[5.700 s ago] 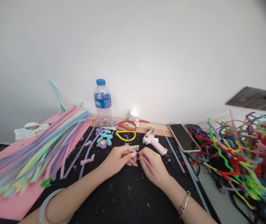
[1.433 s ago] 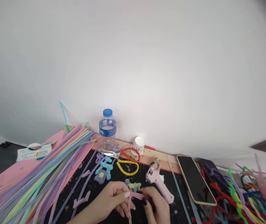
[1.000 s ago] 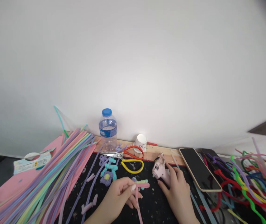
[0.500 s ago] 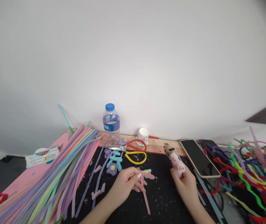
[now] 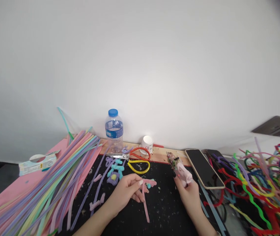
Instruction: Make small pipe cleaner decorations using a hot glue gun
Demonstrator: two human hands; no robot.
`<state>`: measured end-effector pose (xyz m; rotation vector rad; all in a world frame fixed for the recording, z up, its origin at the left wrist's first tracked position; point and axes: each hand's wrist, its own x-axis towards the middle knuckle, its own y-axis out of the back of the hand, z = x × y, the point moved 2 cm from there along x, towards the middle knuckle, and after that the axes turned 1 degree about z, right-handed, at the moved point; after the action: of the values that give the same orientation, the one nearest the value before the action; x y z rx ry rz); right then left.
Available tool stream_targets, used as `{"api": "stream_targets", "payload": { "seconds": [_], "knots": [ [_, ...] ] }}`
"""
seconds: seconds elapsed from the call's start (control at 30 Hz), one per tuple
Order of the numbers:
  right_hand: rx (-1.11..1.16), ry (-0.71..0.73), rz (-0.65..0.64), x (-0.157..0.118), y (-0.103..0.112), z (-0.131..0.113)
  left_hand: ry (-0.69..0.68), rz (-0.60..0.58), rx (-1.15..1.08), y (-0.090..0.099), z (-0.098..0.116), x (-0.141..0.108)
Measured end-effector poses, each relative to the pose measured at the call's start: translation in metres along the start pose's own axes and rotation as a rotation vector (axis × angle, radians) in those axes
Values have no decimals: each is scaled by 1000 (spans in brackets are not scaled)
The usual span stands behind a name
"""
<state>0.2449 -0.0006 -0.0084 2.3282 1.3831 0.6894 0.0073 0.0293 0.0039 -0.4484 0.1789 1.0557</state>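
In my left hand, thumb and fingers pinch a small pink pipe cleaner piece. One strand of it hangs down over the black mat, and a short pink part with a bit of turquoise points right. My right hand is wrapped round a pale pink glue gun, whose front end is coated in multicoloured fuzz and points away from me. Left of my left hand lie a turquoise and purple pipe cleaner figure and scissors with red and yellow handles.
A large bundle of pastel pipe cleaners covers the left side. A water bottle and a paper cup stand by the wall. A phone lies at right, before a tangle of bright pipe cleaners.
The whole view has shifted slightly, so things sit further left. The pink piece in my left hand has turned a little, showing turquoise below it. Both hands keep their holds.
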Motion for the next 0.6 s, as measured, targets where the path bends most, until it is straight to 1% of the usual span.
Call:
{"api": "stream_targets", "payload": {
  "seconds": [0.2,0.37,0.47,0.6],
  "knots": [
    [36,9,-31,5,-3,-8,12,19,-11,2,-2,1],
    [140,7,-71,0,0,-6,10,42,2,2,-4,0],
    [280,-83,-144,-5,0,-1,-2,51,29,1,-4,1],
    [394,-259,-340,-13,-2,0,-38,44,73,1,-3,2]
  ]
}}
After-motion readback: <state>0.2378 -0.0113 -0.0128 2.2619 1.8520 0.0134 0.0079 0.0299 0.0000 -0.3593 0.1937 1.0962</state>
